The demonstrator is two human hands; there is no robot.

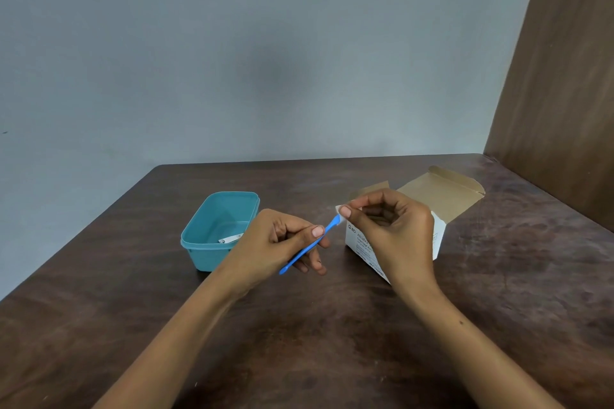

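A white swab (339, 211) wipes the tip of the blue stick (307, 249), centre frame.
The left hand (282, 242) grips the stick mid-shaft; the right hand (392, 226) pinches the swab onto its upper tip with its fingers (345, 211). Wiping seems begun, with the shaft still to do. Probably a spent wrapper (230, 238) lies in the teal tub (199, 242) at left, and the open box (438, 196) is on the right.

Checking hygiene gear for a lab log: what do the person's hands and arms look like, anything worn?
Nothing worn shows. The left hand and right hand are bare: no gloves, rings, watch or bracelet. Both forearms show no sleeve to the picture's edge. Visible nails are short and unpainted.
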